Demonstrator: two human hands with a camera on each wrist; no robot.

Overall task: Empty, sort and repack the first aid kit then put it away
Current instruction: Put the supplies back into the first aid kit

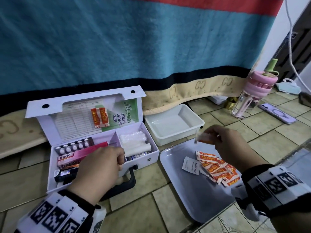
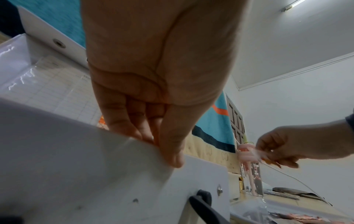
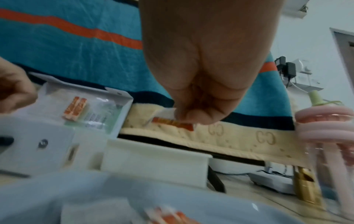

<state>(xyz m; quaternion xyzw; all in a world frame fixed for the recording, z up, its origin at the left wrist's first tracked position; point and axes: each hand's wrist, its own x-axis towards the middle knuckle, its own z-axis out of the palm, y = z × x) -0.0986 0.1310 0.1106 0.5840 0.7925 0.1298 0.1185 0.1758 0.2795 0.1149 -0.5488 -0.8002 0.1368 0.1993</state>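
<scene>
A white first aid kit (image 1: 152, 158) stands open on the tiled floor, its lid leaning back against the bed. Inside lie a blister pack (image 1: 74, 146), pink Bacidin boxes (image 1: 70, 158), a dark tube (image 1: 64, 175) and white gauze rolls (image 1: 134, 142). My left hand (image 1: 101, 163) grips the kit's front wall (image 2: 95, 159), thumb outside, fingers inside. My right hand (image 1: 228, 142) pinches orange-and-white plaster packets (image 1: 203, 138) above a grey tray (image 1: 178, 180). The tray holds a pile of plaster packets (image 1: 217, 169) and an alcohol pad (image 1: 191, 165). Two more packets (image 1: 99, 117) sit in the lid pocket.
An empty white tub (image 1: 199, 121) stands behind the tray, beside the kit. A pink water bottle (image 1: 252, 91), a purple phone (image 1: 277, 112) and a white cable (image 1: 292, 64) lie to the right. A blue blanket (image 1: 117, 44) hangs down behind everything.
</scene>
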